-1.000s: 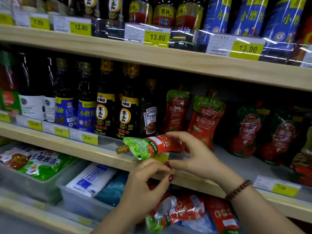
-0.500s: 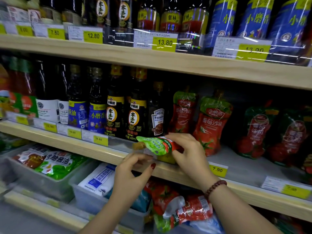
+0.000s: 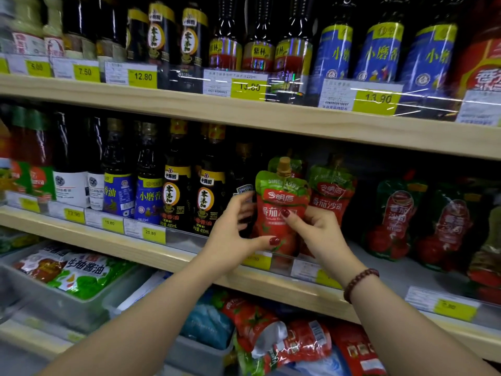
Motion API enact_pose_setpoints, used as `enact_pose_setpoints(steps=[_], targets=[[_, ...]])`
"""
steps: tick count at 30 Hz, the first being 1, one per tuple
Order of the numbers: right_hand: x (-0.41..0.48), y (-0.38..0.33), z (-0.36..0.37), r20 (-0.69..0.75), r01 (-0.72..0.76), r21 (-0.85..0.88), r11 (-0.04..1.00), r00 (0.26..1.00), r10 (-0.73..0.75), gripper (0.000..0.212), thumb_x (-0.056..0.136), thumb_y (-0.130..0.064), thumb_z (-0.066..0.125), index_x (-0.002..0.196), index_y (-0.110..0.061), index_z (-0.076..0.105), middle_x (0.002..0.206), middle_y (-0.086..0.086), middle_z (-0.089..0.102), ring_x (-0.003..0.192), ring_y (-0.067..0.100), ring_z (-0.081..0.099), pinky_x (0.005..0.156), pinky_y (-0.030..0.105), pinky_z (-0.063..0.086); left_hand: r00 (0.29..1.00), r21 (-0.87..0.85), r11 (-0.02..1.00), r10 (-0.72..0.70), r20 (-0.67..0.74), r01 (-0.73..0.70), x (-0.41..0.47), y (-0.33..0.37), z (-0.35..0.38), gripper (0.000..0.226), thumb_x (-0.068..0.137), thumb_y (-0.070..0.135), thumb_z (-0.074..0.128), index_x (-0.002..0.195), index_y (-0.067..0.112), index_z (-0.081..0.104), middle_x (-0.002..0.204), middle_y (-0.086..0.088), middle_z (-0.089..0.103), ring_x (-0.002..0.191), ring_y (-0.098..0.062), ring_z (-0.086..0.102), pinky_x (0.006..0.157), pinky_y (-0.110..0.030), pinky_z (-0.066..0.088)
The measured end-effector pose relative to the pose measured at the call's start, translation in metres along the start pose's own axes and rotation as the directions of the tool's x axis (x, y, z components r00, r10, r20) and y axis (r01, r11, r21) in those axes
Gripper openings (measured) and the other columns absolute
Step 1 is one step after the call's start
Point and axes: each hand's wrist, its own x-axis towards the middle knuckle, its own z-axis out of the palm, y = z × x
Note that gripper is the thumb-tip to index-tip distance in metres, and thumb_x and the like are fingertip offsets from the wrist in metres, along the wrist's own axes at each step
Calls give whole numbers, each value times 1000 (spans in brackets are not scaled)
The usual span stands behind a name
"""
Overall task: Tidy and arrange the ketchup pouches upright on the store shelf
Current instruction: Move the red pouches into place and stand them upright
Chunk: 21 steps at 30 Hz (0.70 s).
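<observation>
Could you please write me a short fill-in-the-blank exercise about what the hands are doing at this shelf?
1. The left hand and right hand hold one ketchup pouch with its cap pointing ____.
2. A beaded bracelet is worn on the ____ wrist.
3. The dark bottles stand on the pouch's ____ side.
Missing words: up; right; left.

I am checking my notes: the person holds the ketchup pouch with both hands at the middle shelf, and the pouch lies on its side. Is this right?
Not fully. In the head view the ketchup pouch stands upright, its cap on top; it does not lie on its side. The left hand and the right hand do both hold it at the middle shelf.
</observation>
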Motion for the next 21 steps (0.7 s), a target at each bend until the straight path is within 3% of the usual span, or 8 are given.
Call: enact_pose_setpoints(steps=[3,5,8,10,13,16,19,21], targets=[[3,2,-5,24,-34,18,999,999,34,12,86,-19,61,87,-23,72,92,-7,75,89,11,70,69,22,56,995,-36,998,-44,89,47,14,-4,4,75,69,15,80,130,30,40,125,2,55,115,-15,54,96,-40,48],[4,1,-5,45,-55,19,998,998,54,12,87,-20,60,91,-22,71,93,-5,75,89,12,70,69,21,55,992,-39,999,-30,123,35,21,-7,7,62,70,7,78,116,37,50,115,5,62,107,-12,59,91,-41,53],[5,1,-4,20,-71,-35,997,997,72,11,88,-22,59,92,-25,70,96,0,74,89,11,69,73,24,57,993,-48,999,-19,118,25,25,-12,13,58,72,5,76,102,48,50,107,14,64,99,1,60,82,-25,55],[3,1,-7,-101,-74,-222,972,994,53,6,86,-31,62,86,-29,69,91,-6,73,84,6,68,73,27,57,994,-53,998,-22,105,28,27,-15,15,55,73,6,75,100,47,51,104,15,64,95,4,61,71,-16,54],[-13,1,-20,-273,-162,-451,878,961,37,30,71,-56,64,91,-33,67,82,-15,68,77,0,64,67,27,57,996,-64,997,-36,77,40,31,-20,12,50,73,8,76,99,43,52,102,15,64,91,3,62,62,-11,51],[-40,8,-31,-243,-192,-575,796,968,57,43,61,-65,60,89,-34,67,79,-18,67,75,-3,62,67,25,55,996,-48,998,-45,83,49,35,-23,10,48,72,10,76,99,40,51,104,13,64,97,-2,61,69,-16,53],[-58,20,-28,-201,-151,-683,714,979,14,33,68,-57,63,85,-29,70,82,-18,67,79,-3,60,69,19,50,995,-12,997,-74,64,75,35,-25,12,49,72,12,77,106,35,50,108,8,64,102,-10,61,81,-31,55],[-63,25,-23,-208,-111,-724,681,976,-62,23,71,-49,68,80,-29,69,82,-17,66,81,1,59,68,23,49,997,19,997,-78,3,78,32,-25,13,66,71,14,78,123,32,42,112,4,63,105,-14,61,83,-34,54]])
